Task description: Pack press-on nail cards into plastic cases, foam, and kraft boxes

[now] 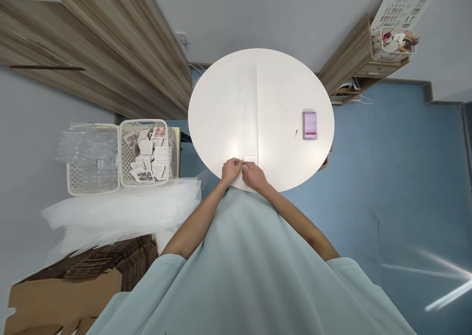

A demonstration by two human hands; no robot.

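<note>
Pale green shirt (254, 266) is nearest me, its wearer's left hand (231, 170) and right hand (255, 176) curled, fingertips nearly meeting; what they pinch, I can't tell. Just beyond the right fingers lies a small whitish piece (250, 158), at the near end of a pale strip (250, 108) running away from both hands across the white table (214, 104). Well left of them stands a packet-filled basket (172, 153).
</note>
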